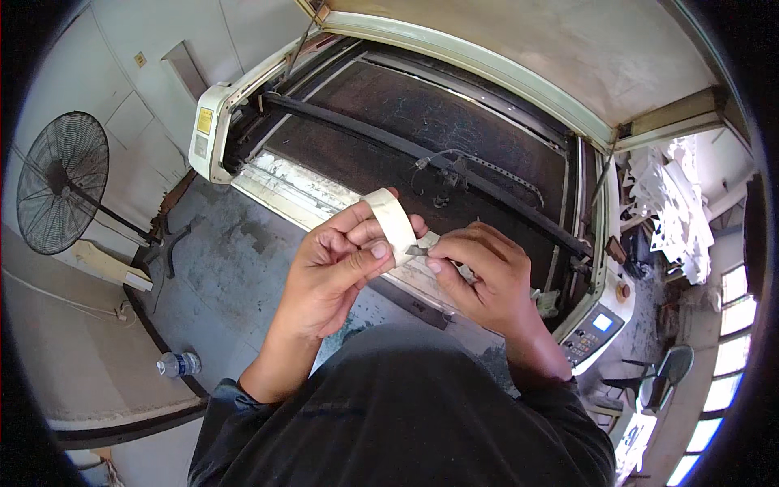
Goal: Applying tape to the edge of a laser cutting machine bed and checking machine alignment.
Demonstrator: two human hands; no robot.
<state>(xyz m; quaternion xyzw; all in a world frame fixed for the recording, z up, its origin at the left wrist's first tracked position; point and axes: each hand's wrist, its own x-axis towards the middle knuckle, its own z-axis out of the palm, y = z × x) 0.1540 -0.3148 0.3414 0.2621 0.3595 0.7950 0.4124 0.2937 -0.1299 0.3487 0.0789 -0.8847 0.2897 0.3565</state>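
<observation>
A roll of cream tape [391, 217] is gripped edge-on in my left hand [337, 264], fingers through or behind it and thumb on its near side. My right hand [483, 268] pinches a small flat grey piece [415, 251], like a blade, whose tip touches the lower part of the roll. Whether it is a blade I cannot tell for sure. Both hands are held in front of my body, above the front edge of a large flatbed cutting machine [268, 177].
The machine's lid [519, 49] is raised over its dark bed [389, 105], which a gantry rail [349, 130] crosses. A control panel [592, 333] sits at the right corner. On the left are a standing fan [63, 183] and a water bottle [178, 364]. White scraps [669, 211] pile up at right.
</observation>
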